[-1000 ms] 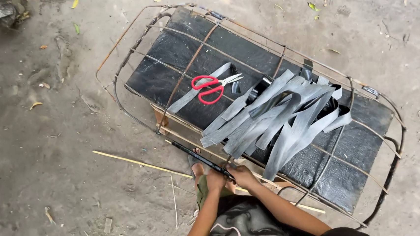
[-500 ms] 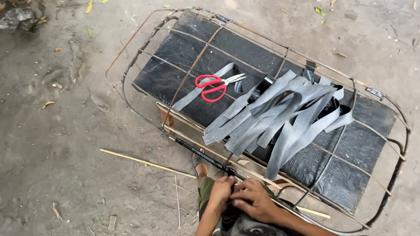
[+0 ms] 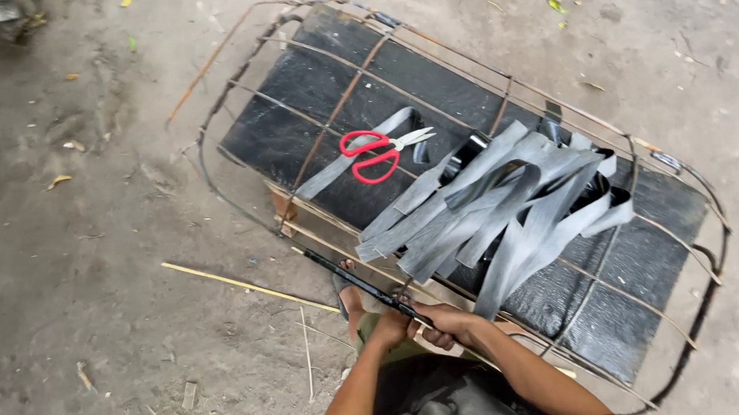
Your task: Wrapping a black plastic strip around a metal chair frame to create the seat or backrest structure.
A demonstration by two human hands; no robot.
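A bent wire and cane frame (image 3: 328, 115) lies over a black rectangular panel (image 3: 309, 90) on the dirt. At the frame's near rail both hands work close together. My left hand (image 3: 388, 328) is closed on the rail, and my right hand (image 3: 443, 322) grips a black rubber strip (image 3: 348, 277) that runs along the rail toward the left. A pile of grey rubber strips (image 3: 507, 198) rests on the panel just beyond my hands. Red-handled scissors (image 3: 374, 152) lie on the panel further left, on a single grey strip.
A thin bamboo stick (image 3: 245, 285) lies on the ground left of my hands. My sandalled foot (image 3: 350, 300) rests under the frame's near edge. Dry leaves and small debris are scattered over the dirt (image 3: 87, 253) around.
The view has shifted slightly. My hands stayed at the near rail and moved a little to the right along it, the black strip still pulled taut.
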